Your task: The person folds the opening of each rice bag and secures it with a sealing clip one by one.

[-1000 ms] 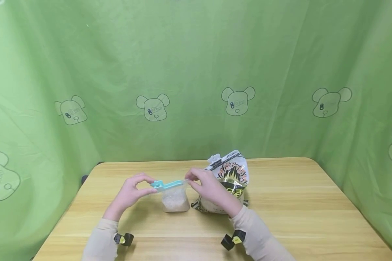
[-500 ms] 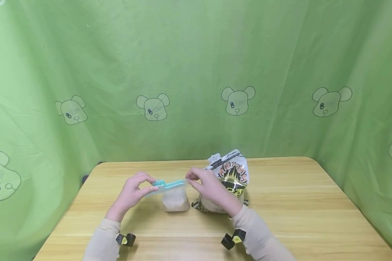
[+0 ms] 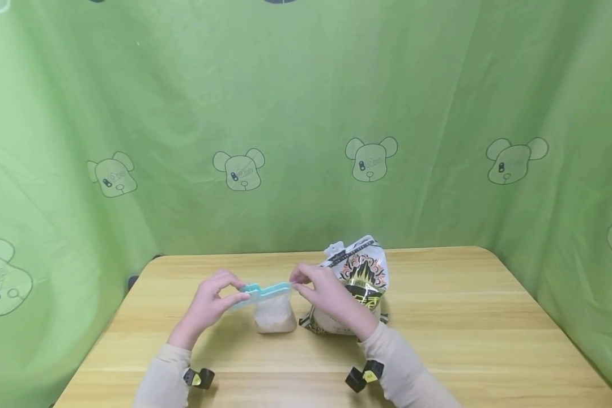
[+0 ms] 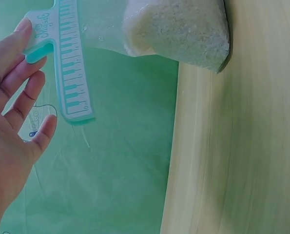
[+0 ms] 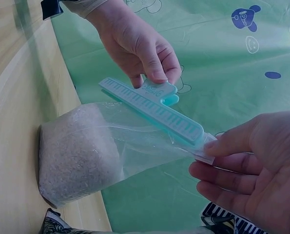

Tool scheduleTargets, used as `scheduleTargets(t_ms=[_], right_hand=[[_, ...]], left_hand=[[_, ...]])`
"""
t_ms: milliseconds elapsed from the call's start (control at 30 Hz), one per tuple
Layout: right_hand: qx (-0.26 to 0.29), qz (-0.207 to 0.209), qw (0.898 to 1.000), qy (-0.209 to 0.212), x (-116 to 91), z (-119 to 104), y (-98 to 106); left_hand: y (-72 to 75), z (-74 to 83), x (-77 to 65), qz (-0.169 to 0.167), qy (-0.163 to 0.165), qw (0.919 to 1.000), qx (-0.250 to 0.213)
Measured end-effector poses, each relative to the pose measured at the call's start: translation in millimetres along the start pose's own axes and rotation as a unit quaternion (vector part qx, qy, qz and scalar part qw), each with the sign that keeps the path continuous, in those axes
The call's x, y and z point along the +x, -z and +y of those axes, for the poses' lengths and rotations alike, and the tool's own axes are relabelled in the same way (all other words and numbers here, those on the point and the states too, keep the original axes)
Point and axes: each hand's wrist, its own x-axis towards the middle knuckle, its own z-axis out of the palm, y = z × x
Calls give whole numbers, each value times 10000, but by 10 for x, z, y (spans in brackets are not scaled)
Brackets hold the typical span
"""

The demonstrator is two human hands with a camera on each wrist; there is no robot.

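Observation:
A clear plastic bag of rice (image 3: pixel 276 317) stands on the table, its upper part pulled up between the two hands. My left hand (image 3: pixel 206 303) pinches the handle of a teal bag clip (image 4: pixel 72 61) printed with piano keys. The clip's long bar lies across the upper part of the bag in the right wrist view, one end close to the right fingertips. With thumb and index finger, my right hand (image 5: pixel 252 163) pinches the top corner of the bag; its other fingers are loosely bent below.
Right beside the clear bag stands a larger printed bag (image 3: pixel 362 272) in white, black and gold, partly behind the right hand and forearm. A white clip (image 3: pixel 334 248) sits at its top edge. Green curtain (image 3: pixel 306 85) surrounds the wooden table (image 3: pixel 464 317).
My left hand and the teal clip have shifted slightly to the right along the bag, toward the right fingertips. The right hand stays in place with its pinch on the bag corner.

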Motion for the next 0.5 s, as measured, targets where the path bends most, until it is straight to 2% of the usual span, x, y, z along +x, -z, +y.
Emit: scheduleTargets(t_ms=[267,500], right_hand=[[-73,23,9999,-66,-3,-8,4],[-395,158,9988,223,-4,23,19]], left_hand=[[-26,56,-5,84,-14,9999,107],[-36,0,9,98,-64,9998,134]])
